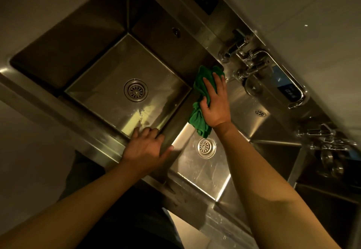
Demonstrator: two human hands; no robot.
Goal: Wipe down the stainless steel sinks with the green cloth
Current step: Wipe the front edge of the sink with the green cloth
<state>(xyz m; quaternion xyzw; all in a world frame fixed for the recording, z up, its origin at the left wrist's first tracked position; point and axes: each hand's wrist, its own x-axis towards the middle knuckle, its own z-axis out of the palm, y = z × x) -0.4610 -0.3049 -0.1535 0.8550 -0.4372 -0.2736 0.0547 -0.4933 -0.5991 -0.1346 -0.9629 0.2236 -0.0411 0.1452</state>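
Two stainless steel basins sit side by side: a large left sink with a round drain, and a middle sink with its own drain. My right hand presses the crumpled green cloth onto the divider between the two basins, fingers spread over it and thumb curled at its edge. Part of the cloth hangs down into the middle sink. My left hand grips the near end of that divider, at the front rim.
A chrome faucet with a long curved spout is mounted on the backsplash behind the divider. A second faucet stands further right above a third basin. The front rim runs diagonally along the left.
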